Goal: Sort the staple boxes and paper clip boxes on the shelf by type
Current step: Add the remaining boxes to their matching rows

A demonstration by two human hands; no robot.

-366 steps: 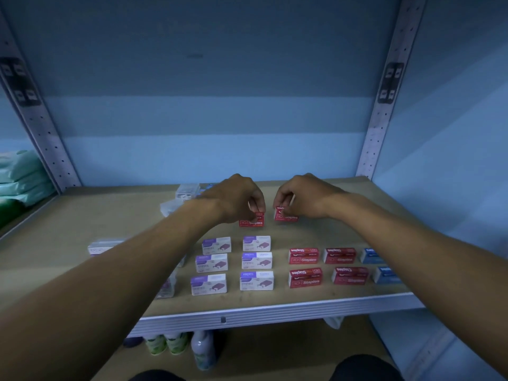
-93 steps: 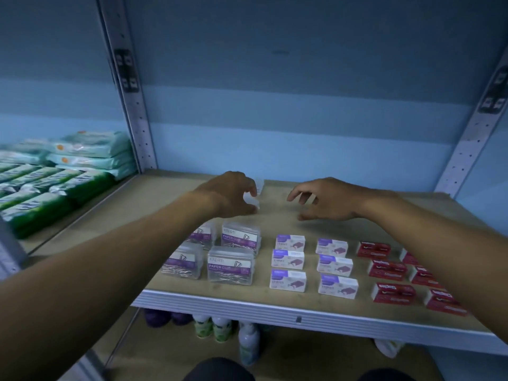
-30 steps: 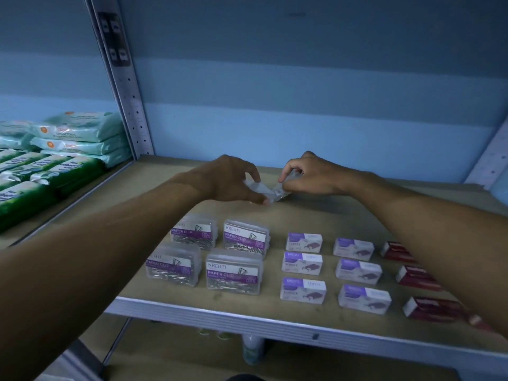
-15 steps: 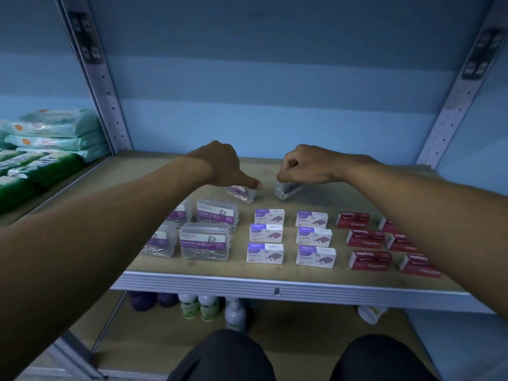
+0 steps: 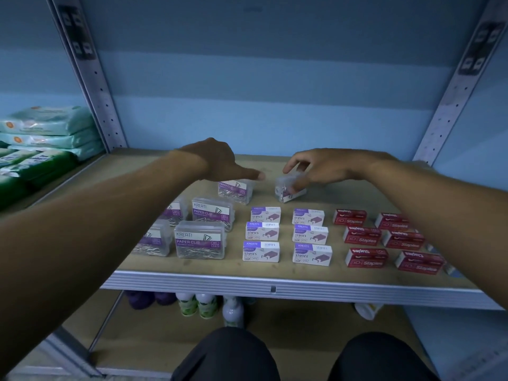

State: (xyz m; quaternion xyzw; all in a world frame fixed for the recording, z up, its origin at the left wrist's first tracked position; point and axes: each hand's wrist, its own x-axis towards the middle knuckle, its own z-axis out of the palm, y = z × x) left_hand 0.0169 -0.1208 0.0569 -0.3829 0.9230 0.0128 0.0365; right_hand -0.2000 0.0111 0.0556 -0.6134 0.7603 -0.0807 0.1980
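Clear paper clip boxes (image 5: 200,239) with purple labels stand at the shelf's left front. White and purple staple boxes (image 5: 261,251) fill two columns in the middle, red staple boxes (image 5: 367,257) lie to the right. My left hand (image 5: 220,160) rests over a clear paper clip box (image 5: 235,189) behind the group, thumb stretched out, fingers hidden. My right hand (image 5: 316,167) grips a tilted clear paper clip box (image 5: 288,188) behind the white staple boxes.
The wooden shelf (image 5: 275,281) has a metal front edge and perforated uprights (image 5: 93,75) at both sides. Green and pale wipe packs (image 5: 41,138) are stacked on the neighbouring shelf at left. Bottles (image 5: 206,305) stand on the lower shelf. My knees show at the bottom.
Both hands brought the two clear boxes down from the back onto the shelf behind the rows. The view shifted slightly.
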